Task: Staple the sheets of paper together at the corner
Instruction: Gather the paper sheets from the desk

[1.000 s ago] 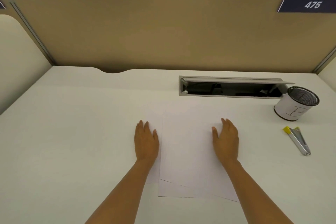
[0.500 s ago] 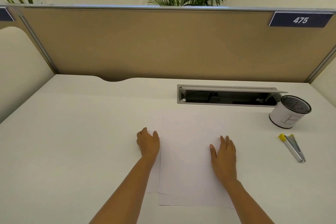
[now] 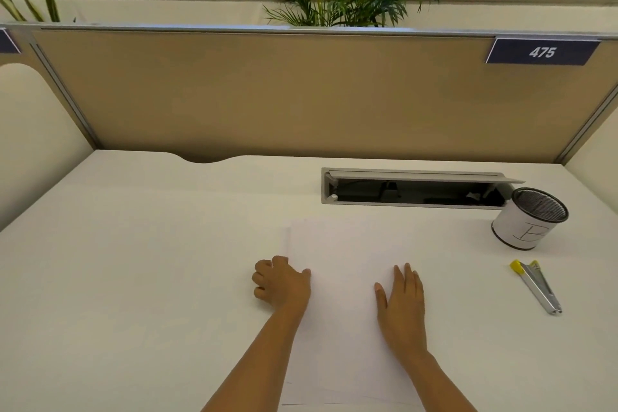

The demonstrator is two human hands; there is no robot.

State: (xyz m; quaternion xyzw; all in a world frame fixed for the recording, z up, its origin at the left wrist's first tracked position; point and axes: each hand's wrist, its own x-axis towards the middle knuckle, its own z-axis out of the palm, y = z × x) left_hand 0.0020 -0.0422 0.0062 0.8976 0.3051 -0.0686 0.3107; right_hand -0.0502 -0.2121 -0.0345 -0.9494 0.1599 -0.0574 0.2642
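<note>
L hand (image 3: 282,283) curled at sheets' (image 3: 341,261) edge, R hand (image 3: 401,304) laid flat on them; thin, floppy, best gripped near corner.

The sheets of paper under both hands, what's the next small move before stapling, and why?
Probably square them first: the sheets of paper look slightly offset, one edge peeking out along the left. The left hand is curled at that edge and the right hand lies flat on top, so nudging the edges flush seems right. The stapler lies untouched to the right.
</note>
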